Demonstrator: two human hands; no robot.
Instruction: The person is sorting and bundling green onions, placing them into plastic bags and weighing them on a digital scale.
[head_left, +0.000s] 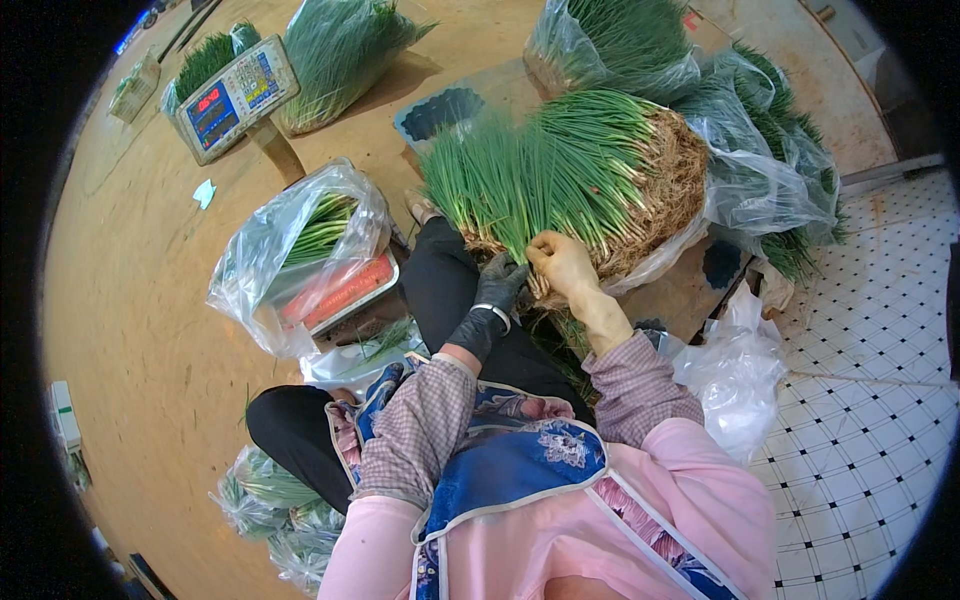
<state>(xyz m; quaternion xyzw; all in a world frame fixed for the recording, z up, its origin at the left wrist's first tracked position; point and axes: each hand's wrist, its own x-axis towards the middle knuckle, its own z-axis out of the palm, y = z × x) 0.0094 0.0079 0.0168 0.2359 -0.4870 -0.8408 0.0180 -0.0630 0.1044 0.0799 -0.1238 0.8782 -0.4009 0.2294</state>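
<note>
A large heap of scallions (555, 172) lies before me, green tops to the left and a thick mat of roots (667, 195) to the right. My left hand (501, 289), in a black glove with a pale band at the wrist, closes around a small bunch of scallions (517, 241) at the near edge of the heap. Against the same bunch, my right hand (561, 262), in a cream rubber glove, has its fingers curled in a pinch on the stems. The exact fingertip contact is partly hidden.
A digital scale display (238, 97) stands at left on a post. Bagged scallions (322, 240) rest on its pan. More bagged scallions stand behind (345, 60), at right (750, 150) and by my knee (277, 495). A crumpled plastic bag (731, 367) lies at right on tiled flooring (862, 360).
</note>
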